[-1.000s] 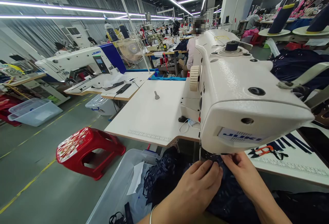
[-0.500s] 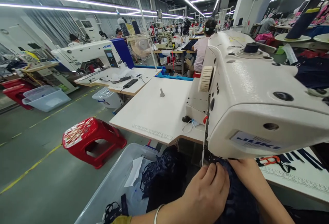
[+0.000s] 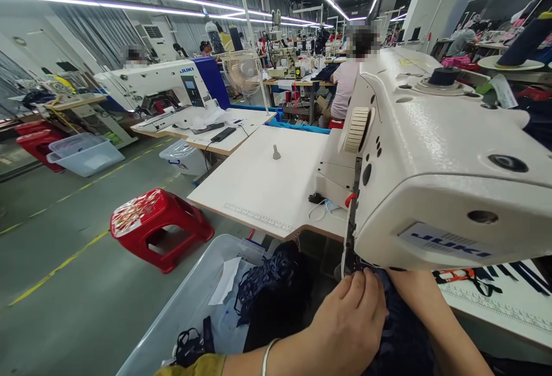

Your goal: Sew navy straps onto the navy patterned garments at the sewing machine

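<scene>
Dark navy fabric [image 3: 402,330] hangs beneath the head of a white sewing machine [image 3: 448,152] and drapes downward. My left hand [image 3: 351,315] is closed, its fingertips pinching the fabric's edge close to the needle area at the machine's left end. A bracelet circles that wrist. On the far side of the fabric, my right hand [image 3: 403,279] reaches in under the machine head. Its fingers are hidden by the machine, so their grip does not show.
Below left, a clear plastic bin [image 3: 172,313] holds dark garments [image 3: 276,284] and white paper. A red stool [image 3: 161,229] stands on the floor beyond. The white table [image 3: 263,180] extends ahead; scissors with orange handles [image 3: 452,275] lie at right. A co-worker [image 3: 345,85] sits farther off.
The view has shifted slightly, so the machine and background sit a little farther right. Both hands stay at the fabric under the machine head, with hardly any visible movement.
</scene>
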{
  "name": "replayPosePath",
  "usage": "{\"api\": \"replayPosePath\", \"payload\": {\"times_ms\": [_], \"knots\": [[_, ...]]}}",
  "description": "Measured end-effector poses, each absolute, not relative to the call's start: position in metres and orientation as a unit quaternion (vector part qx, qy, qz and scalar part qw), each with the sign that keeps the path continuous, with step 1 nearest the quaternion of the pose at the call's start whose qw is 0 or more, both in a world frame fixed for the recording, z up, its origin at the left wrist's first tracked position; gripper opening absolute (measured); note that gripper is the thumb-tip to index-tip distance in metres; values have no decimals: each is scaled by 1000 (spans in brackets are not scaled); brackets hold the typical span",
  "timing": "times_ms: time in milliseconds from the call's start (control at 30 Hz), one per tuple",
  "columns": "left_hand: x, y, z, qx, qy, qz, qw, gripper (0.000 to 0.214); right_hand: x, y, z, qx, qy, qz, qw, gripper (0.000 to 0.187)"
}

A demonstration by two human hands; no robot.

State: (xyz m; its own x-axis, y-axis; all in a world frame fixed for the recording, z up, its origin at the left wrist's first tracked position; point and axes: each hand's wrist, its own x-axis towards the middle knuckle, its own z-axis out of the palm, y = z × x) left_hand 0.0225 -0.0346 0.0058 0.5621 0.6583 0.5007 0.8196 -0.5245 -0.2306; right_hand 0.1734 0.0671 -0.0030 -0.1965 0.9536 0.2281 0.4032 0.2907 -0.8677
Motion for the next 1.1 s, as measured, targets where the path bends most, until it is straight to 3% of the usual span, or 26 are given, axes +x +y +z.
{"api": "replayPosePath", "payload": {"times_ms": [200, 567, 900, 1100], "knots": [[21, -34, 2, -859, -427, -172, 223, 42, 173, 68, -1, -494, -687, 328, 419, 13], [27, -33, 10, -839, -451, -195, 235, 38, 176, 74, -15, -417, -804, 126, 405, 31], [32, -33, 11, -830, -463, -201, 238, 35, 173, 77, -18, -421, -802, 112, 408, 38], [33, -31, 11, -822, -468, -217, 240, 33, 176, 76, -20, -453, -789, 136, 392, 32]]}}
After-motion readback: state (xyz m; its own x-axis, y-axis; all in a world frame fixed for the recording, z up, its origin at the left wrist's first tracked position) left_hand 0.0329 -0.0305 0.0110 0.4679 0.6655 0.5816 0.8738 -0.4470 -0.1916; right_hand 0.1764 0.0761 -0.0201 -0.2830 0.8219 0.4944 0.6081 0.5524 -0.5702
